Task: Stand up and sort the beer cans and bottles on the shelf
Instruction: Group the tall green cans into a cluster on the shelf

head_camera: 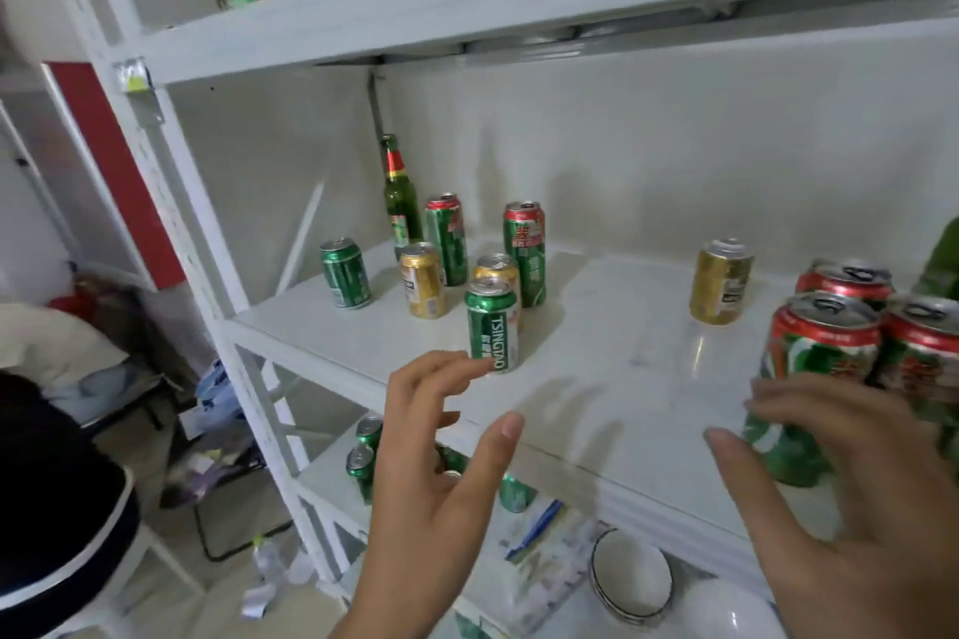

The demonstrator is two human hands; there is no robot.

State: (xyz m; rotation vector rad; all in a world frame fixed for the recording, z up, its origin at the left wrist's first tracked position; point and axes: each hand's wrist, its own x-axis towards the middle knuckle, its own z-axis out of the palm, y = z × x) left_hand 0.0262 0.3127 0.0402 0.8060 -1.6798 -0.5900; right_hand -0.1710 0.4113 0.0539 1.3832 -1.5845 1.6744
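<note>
On the white middle shelf (612,379) several cans stand upright. A green Tsingtao can (492,324) is nearest the front edge, with my left hand (441,462) open just below and left of it, fingertips almost touching. Behind it stand gold cans (423,280), a short green can (345,274), two tall green-and-red cans (525,252) and a green glass bottle (399,192) at the back. A lone gold can (721,281) stands to the right. My right hand (851,493) is open and blurred beside a cluster of red-topped green cans (809,368).
The shelf above (467,0) holds bagged items and something green. The lower shelf carries more green cans (363,457), a white bowl (630,576) and papers. A chair and clutter lie on the floor at the left. A green bottle edge (942,260) shows far right.
</note>
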